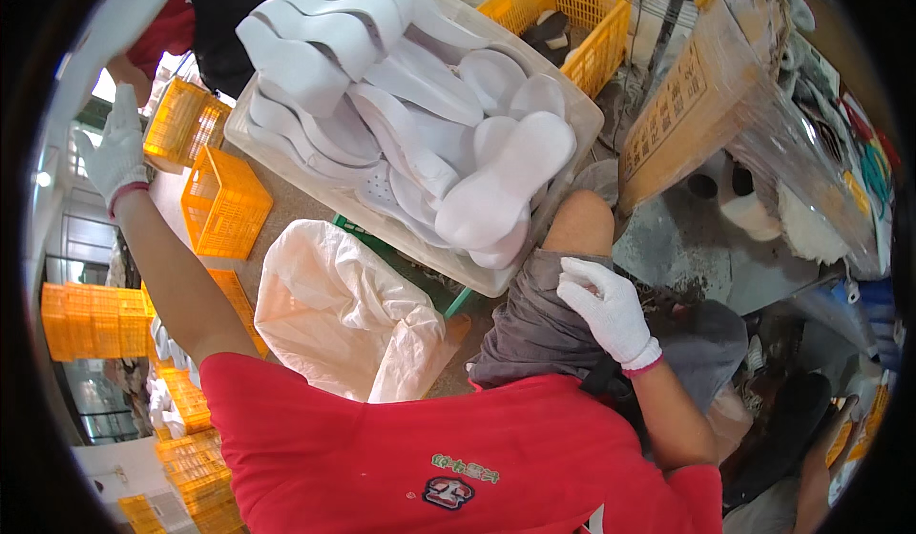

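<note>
Open air over heaped tub (584, 125); carton (682, 104) blocks right, sack (329, 305) near left.

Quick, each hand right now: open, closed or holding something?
Left hand: open, stretched out, nothing visibly held.
Right hand: loosely open, fingers bent, by the grey shorts, nothing visible in it.

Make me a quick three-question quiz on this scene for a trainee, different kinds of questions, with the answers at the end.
1. What colour are the foot-shaped pieces heaped in the large bin?
2. True or false: the right hand is holding one of those pieces.
3. Which is closer to the pale cloth sack: A) the large bin, or B) the cardboard box?

Key:
1. White.
2. False; no piece shows in its grip.
3. A, the large bin.
</note>
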Available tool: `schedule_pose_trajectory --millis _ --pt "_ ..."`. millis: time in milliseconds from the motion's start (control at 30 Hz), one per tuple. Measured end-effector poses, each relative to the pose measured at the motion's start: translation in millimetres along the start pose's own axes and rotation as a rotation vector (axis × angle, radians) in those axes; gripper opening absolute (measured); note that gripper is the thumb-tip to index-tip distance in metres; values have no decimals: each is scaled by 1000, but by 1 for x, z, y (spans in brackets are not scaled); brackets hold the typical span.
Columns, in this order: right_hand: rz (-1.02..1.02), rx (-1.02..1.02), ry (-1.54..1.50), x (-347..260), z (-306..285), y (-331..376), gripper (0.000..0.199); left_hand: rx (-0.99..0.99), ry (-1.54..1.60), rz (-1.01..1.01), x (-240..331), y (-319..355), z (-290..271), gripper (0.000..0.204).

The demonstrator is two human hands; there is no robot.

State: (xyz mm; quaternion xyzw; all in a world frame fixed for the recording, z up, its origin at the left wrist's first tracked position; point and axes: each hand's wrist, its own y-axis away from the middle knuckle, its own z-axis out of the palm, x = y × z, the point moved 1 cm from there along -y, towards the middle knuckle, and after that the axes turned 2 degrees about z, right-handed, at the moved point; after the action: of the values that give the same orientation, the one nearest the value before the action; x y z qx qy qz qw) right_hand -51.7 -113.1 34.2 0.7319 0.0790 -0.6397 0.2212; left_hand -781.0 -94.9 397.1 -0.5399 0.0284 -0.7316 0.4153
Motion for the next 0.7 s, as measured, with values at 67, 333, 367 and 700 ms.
schedule_pose_trajectory --millis 67,333,367,700 --pt "119 39 -11 13 -4 9 42 -24 -141 82 -8 43 52 43" --pt "-9 81 -152 28 -15 41 42 -952 -1648 268 -255 387 323 102" --pt "-15 73 -166 27 -18 47 41 -877 -1590 51 -287 397 326 100" --pt "381 111 -950 25 -73 145 46 -300 305 -883 -265 496 315 72"
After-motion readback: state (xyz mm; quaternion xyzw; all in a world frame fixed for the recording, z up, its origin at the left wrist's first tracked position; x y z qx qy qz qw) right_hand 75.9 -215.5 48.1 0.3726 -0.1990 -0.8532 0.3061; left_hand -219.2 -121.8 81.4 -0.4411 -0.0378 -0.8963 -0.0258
